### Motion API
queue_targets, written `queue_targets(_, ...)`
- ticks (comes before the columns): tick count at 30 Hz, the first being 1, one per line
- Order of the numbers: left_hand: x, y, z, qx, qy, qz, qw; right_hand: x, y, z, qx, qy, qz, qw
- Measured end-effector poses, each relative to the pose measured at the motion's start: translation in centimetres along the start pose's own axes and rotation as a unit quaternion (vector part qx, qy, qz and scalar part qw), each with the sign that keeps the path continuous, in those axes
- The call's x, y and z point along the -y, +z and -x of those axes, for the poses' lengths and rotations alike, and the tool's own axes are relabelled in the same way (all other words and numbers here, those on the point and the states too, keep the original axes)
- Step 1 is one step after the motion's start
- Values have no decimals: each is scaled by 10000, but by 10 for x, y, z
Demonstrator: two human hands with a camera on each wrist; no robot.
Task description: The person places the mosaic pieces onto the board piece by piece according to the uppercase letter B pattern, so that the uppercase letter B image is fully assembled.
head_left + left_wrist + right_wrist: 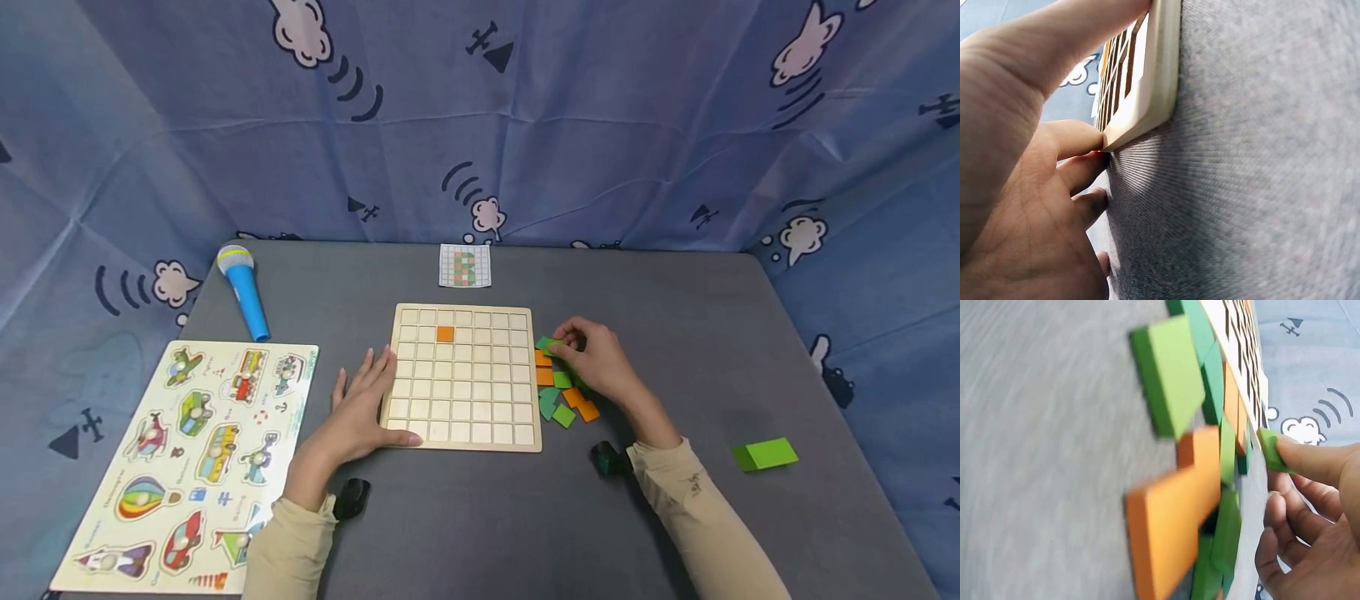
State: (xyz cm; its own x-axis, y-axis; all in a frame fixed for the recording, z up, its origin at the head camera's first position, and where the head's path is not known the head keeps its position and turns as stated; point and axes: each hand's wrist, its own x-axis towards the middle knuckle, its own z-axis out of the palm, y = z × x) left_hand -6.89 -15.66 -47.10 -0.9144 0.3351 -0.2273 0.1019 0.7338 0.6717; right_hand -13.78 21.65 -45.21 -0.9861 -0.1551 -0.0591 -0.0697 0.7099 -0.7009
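A wooden grid board lies flat, with one orange tile set in an upper cell. My left hand rests at the board's lower left corner, fingers spread along its left edge and thumb on the near edge. Between thumb and index finger, my right hand pinches a light green tile, just off the board's right edge. Beneath and beside that hand lies a loose pile of orange tiles, light green tiles and dark green tiles.
Behind the board lies a small pattern card with coloured squares. A vehicle picture puzzle covers the left side, below a blue toy microphone. Far right sits a green block. A patterned blue curtain hangs behind the grey table.
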Motion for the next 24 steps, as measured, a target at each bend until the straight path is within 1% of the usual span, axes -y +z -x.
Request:
queue_targets(2, 0, 0, 0, -15, 17, 19, 10000, 4, 5, -3, -13, -43, -141, 9999)
queue_targets(9, 0, 1, 0, -44, 52, 70, 10000, 23, 30, -13, 261, -181, -610, 9976)
queue_targets(15, 2, 2, 0, -30, 8, 104, 9999, 40, 50, -24, 369, -176, -686, 9968)
queue_targets(18, 2, 2, 1, -36, 20, 114, 9999, 47, 56, -30, 355, -120, -709, 9968)
queue_targets(24, 3, 1, 0, -51, 28, 96, 9999, 59, 67, -43, 280, -145, -847, 9959)
